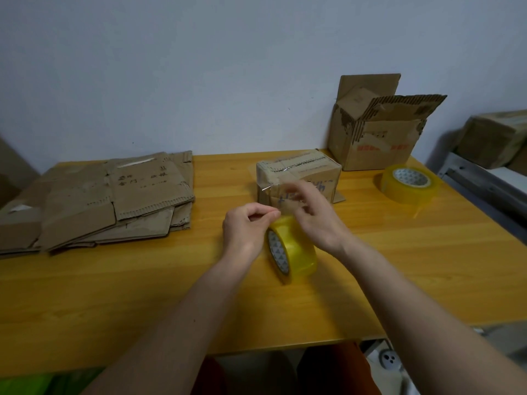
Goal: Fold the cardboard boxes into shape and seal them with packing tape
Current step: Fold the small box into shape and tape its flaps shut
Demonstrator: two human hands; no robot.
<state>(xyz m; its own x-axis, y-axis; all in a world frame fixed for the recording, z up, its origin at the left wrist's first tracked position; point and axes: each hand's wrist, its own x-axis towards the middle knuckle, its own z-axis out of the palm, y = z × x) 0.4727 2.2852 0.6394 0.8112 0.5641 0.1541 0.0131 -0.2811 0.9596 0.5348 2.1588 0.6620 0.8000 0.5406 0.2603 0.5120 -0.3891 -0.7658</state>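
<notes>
Packing tape roll [293,249] stood on edge on the bench [142,295], just in front of the small folded box [299,175]. The left hand [245,226] hovered over the roll's near rim, thumb and fingertips pinched together at the tape's top; whether they pinched the tape end could not be told. The right hand [316,215], blurred, reached across the roll toward the box front with fingers loosely spread and nothing clearly held. Both forearms stretched forward from the bench's near edge. A second tape roll [409,186] lay flat to the right, near an open box [376,132]. Flattened cardboard boxes [108,201] were stacked at the left.
</notes>
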